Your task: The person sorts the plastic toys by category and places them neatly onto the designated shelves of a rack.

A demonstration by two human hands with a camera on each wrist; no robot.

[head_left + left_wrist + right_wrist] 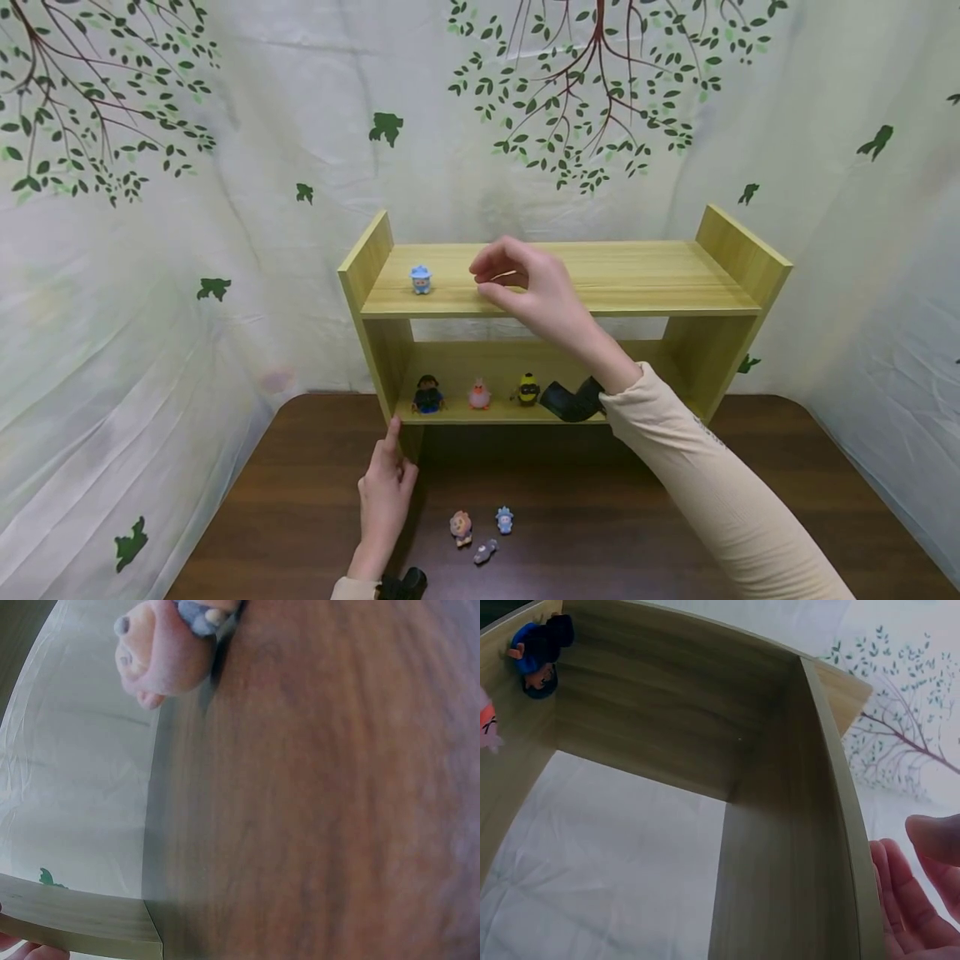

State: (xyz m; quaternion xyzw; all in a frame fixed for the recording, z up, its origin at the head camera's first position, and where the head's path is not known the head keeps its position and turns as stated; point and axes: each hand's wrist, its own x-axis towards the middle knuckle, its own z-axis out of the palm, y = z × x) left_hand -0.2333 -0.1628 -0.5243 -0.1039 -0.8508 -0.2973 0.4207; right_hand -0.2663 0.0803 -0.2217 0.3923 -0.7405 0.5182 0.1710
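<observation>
My right hand (534,279) hovers at the front of the top board, thumb and fingers curved with a gap between them and nothing visible in it. To its left, a small blue-hatted figurine (422,280) stands on that board. In the right wrist view the fingers (904,900) are partly hidden behind the board. My left hand (386,492) grips the lower left side panel of the wooden shelf (375,350), index finger along its front edge. On the table beside it lie a pinkish-orange figurine (461,528), a blue figurine (505,520) and a grey figurine (486,551).
On the middle board stand a dark-haired figurine in blue (428,395), a pink figurine (479,394) and a yellow-and-black figurine (528,389). Raised side panels (746,246) bound the top board. The shelf stands on a brown table (600,517) before a leaf-patterned curtain (300,275).
</observation>
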